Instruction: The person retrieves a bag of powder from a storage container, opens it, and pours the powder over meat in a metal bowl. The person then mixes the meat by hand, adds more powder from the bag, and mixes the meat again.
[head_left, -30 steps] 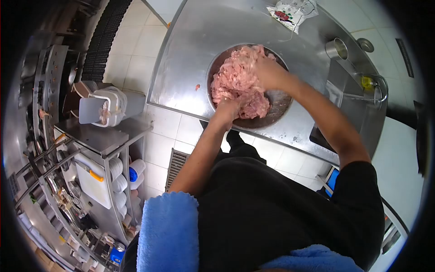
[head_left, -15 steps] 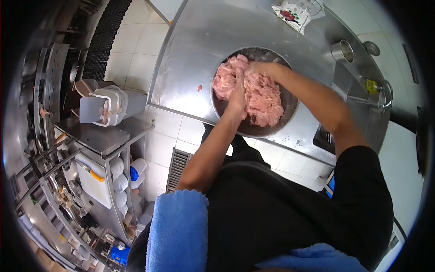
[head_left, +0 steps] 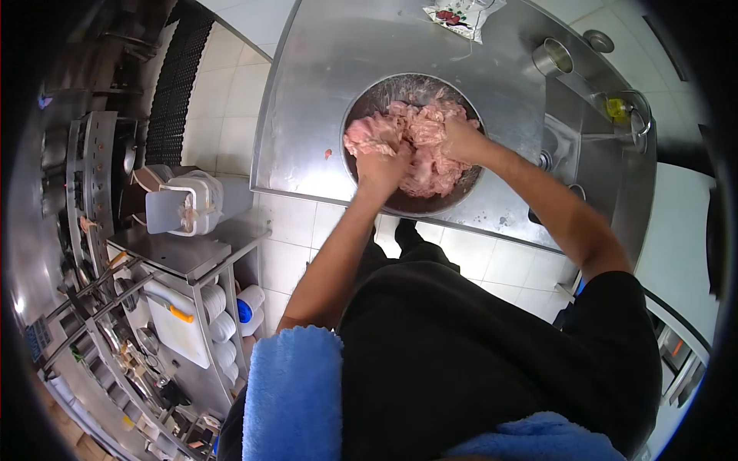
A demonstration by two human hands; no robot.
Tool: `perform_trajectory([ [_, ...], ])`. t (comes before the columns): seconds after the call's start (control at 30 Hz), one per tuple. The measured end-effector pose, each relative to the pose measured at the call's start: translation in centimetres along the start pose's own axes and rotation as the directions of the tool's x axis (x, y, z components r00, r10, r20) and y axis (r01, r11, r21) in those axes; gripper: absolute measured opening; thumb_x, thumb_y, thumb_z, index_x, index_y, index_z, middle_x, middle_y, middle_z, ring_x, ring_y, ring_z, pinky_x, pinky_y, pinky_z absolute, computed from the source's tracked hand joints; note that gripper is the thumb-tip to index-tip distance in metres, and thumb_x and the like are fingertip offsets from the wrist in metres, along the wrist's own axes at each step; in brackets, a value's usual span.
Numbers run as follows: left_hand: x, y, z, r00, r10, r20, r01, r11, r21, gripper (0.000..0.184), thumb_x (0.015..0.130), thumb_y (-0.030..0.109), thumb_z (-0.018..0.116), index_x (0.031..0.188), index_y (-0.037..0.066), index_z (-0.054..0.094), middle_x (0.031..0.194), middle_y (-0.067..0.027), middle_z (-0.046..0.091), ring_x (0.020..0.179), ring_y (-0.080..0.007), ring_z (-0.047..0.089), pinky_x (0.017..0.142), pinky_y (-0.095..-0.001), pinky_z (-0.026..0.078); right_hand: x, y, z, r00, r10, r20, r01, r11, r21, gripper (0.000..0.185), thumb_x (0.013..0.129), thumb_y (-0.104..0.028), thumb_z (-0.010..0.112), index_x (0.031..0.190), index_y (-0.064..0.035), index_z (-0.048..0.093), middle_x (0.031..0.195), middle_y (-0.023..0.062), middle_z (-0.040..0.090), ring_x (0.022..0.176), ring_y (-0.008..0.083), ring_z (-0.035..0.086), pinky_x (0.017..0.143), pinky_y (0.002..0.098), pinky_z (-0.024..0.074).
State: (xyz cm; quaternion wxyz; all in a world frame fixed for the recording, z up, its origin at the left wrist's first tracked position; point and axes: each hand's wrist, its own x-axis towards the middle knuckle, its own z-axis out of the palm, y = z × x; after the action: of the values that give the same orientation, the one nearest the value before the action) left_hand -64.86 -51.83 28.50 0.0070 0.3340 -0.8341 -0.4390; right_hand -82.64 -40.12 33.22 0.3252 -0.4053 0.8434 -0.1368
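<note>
A wide, round metal bowl [head_left: 393,207] stands on the steel table and holds a heap of pale pink raw meat pieces [head_left: 421,170]. At the heap's left side, my left hand [head_left: 380,170] grips a clump of the meat, its fingers mostly buried under it. My right hand [head_left: 463,143] reaches in from the right with its fingers closed into the meat; the fingertips are hidden. Both hands are inside the bowl's rim.
The steel table [head_left: 307,100] carries a printed plastic bag [head_left: 465,17], a metal cup [head_left: 553,58] and a small scrap of meat. A sink [head_left: 561,146] lies to the right. At left are a lidded white bin [head_left: 204,203] and a rack with a cutting board [head_left: 181,330].
My left hand has turned from an upright blade in the middle to gripping meat at the left. My right hand has shifted from the back to the right side. The heap has changed shape.
</note>
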Motion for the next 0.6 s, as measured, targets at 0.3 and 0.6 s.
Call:
perform_trajectory([
  [0.3,6.4,-0.6,1.3,0.871,-0.358,0.335,0.433,0.883,-0.181,0.102,0.082,0.078,0.061,0.136,-0.009,0.057,0.137,-0.0271,0.061,0.125,-0.0364,0.059,0.106,-0.0396,0.044,6.5,5.4,7.2,0.928,0.128,0.351,-0.363,0.532,0.765,0.042,0.091,-0.026,0.068,0.121,0.0039,0.066,0.112,0.0163,0.070,0.097,0.0212,0.068,0.087,0.0386,0.0563],
  [0.6,8.0,0.6,2.3,0.952,-0.288,0.103,0.293,0.758,-0.583,0.067,0.088,0.051,0.072,0.113,-0.011,0.070,0.109,-0.0185,0.071,0.095,-0.0233,0.065,0.085,-0.0354,0.051,10.3,5.5,8.9,0.995,-0.100,-0.008,0.061,0.544,0.837,0.027,0.085,-0.022,0.069,0.102,-0.0008,0.073,0.097,0.0167,0.074,0.085,0.0226,0.070,0.082,0.0376,0.0568],
])
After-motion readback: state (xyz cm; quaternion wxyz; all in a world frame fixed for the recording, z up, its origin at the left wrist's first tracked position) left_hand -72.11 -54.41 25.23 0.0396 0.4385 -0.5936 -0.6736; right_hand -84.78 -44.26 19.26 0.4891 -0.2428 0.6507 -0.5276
